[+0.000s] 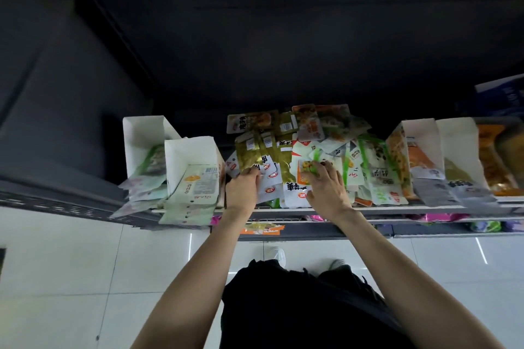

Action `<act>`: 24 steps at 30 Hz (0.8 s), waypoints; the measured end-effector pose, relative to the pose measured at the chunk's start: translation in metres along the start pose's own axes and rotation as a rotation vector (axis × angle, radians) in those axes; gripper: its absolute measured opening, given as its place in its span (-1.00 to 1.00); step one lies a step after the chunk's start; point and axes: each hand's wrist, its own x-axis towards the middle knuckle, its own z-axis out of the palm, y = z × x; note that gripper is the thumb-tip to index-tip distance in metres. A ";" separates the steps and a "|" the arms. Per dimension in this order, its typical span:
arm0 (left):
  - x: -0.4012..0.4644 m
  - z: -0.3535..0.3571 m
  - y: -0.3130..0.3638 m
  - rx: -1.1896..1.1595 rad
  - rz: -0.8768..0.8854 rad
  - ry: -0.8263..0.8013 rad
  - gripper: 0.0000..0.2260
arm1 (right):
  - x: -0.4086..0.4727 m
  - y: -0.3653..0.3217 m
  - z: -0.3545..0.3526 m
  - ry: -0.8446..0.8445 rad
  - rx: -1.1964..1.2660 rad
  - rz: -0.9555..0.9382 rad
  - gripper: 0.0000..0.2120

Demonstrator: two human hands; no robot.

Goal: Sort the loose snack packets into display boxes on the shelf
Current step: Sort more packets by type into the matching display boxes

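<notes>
Both bare forearms are being extended forward and upward, converging slightly toward the hands. The left hand [242,188] is being held palm-down with the wrist straight; its fingers [252,172] are being curled at the tips, and a packet [251,160] is being gripped beneath them. The right hand [326,190] is being held palm-down a little to the right, apart from the left; its fingers [319,168] are being bent and spread, and another packet [304,168] is being pinched at their tips.
</notes>
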 end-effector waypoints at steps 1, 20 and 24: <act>-0.004 -0.003 0.001 -0.034 -0.016 0.050 -0.78 | 0.000 -0.001 -0.001 0.024 0.038 -0.003 -0.52; -0.033 -0.081 0.167 -1.090 0.016 -0.065 -0.77 | -0.077 0.104 -0.099 0.257 0.982 -0.009 -0.81; -0.028 -0.067 0.242 -0.912 0.198 -0.182 -0.89 | -0.110 0.166 -0.118 0.330 1.051 0.071 -0.66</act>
